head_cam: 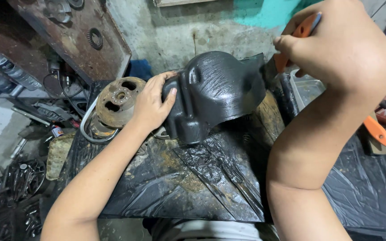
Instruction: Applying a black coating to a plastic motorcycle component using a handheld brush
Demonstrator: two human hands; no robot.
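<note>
Nearest you, black plastic sheeting [193,187], stained with rusty grime, covers the bench. On it sits a glossy black moulded cover [215,93], wet-looking and ribbed, humped side up; its long axis runs left to right, flared open end toward the right. Your left hand [150,105] is pressed flat against its left end, fingers spread. Your right hand [331,44] is closed around an orange-handled tool [298,38] above the cover's right edge. A rusty round disc [119,100] lies just beyond your left hand.
</note>
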